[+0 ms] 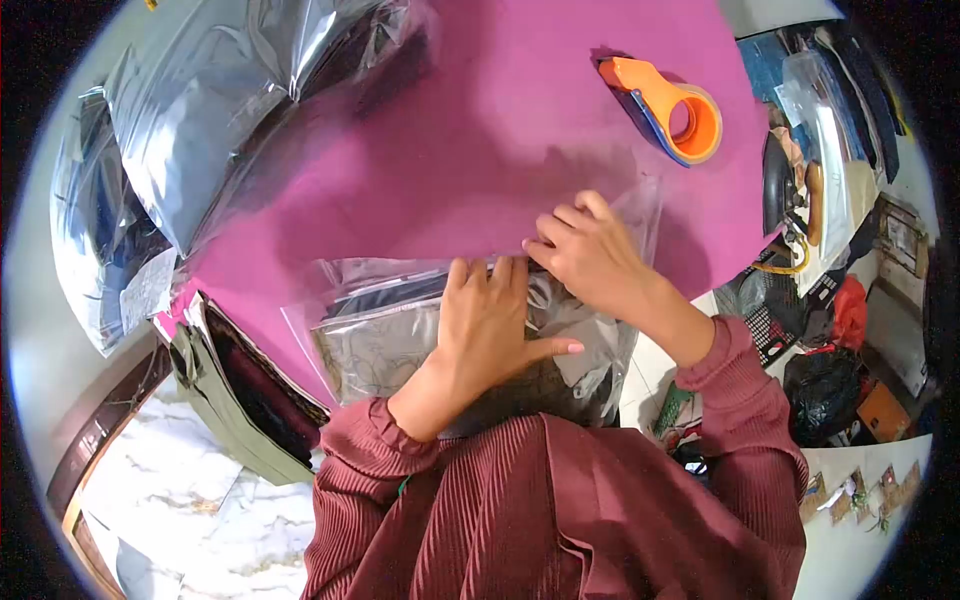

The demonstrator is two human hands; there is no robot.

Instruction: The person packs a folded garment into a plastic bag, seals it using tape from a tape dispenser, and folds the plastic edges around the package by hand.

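A clear plastic bag (375,350) with folded dark and patterned cloth inside lies at the near edge of the pink tabletop, close to my body. My left hand (485,325) rests flat on it, fingers stretched towards the bag's far edge and thumb out to the right. Just right of those fingertips, my right hand (590,255) is closed, its curled fingers pinching at the far edge of the plastic. Beyond my right hand lies an orange and blue tape dispenser (650,95) holding a roll of tape.
Large shiny plastic-wrapped packages (190,120) are piled at the left. Olive cloth (225,390) hangs below the pink table surface (480,120). To the right are an iron with a brown handle (814,205), folded clothes, a red bag (849,310) and a black bag (822,385).
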